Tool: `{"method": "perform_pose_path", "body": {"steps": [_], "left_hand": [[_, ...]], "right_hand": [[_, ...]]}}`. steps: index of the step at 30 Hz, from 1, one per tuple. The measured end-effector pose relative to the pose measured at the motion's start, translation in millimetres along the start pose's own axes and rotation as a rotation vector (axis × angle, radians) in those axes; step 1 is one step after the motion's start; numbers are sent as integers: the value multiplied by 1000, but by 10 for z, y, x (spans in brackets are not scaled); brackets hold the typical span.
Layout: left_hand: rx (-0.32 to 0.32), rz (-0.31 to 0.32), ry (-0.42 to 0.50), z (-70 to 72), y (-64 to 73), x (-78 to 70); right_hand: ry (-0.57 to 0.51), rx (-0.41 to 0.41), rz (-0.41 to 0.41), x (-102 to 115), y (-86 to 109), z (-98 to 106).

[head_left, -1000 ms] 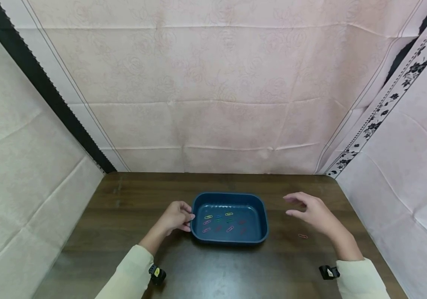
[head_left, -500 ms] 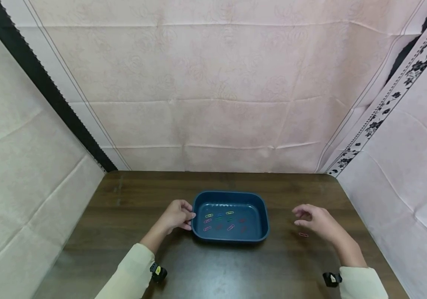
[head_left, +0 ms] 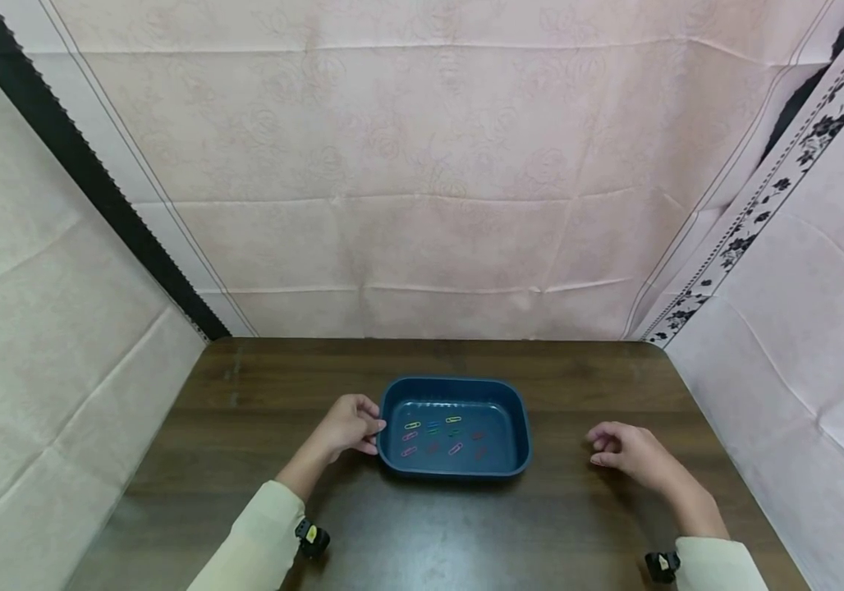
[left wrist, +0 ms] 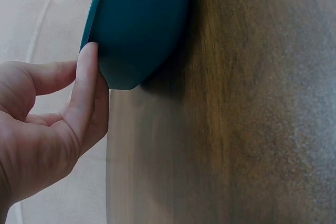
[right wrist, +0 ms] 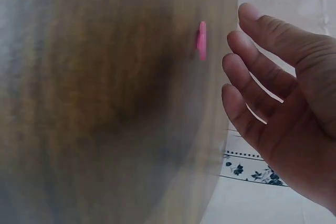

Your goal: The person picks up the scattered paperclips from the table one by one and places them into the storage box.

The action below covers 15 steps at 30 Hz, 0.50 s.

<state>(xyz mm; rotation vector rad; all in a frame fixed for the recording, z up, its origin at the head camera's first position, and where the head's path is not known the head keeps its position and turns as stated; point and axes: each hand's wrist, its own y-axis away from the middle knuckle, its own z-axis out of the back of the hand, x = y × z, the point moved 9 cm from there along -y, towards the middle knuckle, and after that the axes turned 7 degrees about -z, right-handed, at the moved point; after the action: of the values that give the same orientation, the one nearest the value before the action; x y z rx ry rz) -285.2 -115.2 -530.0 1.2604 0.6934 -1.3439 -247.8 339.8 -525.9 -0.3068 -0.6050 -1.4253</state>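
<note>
My left hand (head_left: 346,425) pinches the left rim of a dark blue rectangular tray (head_left: 455,474) between thumb and fingers. In the left wrist view the fingertips meet at the rim of the tray (left wrist: 142,19). Several paper clips lie spread over the tray floor, among them a yellow paper clip (head_left: 454,419) and a pink paper clip (head_left: 455,449). To the right of the tray my right hand (head_left: 636,453) hovers low with fingers bent and thumb apart. Just off its fingertips, a single pink paper clip (right wrist: 202,41) lies on the wood; the hand hides it in the head view.
The brown wooden table (head_left: 451,533) ends at a pale patterned cloth (head_left: 422,205) hung behind it. Cloth also hangs on the left and right sides. A small black device (head_left: 313,538) sits at the left wrist, another black device (head_left: 662,566) at the right.
My right hand has moved down and slightly right, lowering over the pink paper clip, with its fingers drawing closer together. The left hand and the tray have stayed put.
</note>
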Motion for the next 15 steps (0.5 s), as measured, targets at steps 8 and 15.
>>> {"method": "perform_pose_path", "body": {"steps": [8,15], "left_hand": [[-4,0,2,0,9,3],[-5,-7,4,1,12,-1]], "right_hand": [[35,-7,31,-77,8,-100],[69,-25,33,-92,0,-116]]}}
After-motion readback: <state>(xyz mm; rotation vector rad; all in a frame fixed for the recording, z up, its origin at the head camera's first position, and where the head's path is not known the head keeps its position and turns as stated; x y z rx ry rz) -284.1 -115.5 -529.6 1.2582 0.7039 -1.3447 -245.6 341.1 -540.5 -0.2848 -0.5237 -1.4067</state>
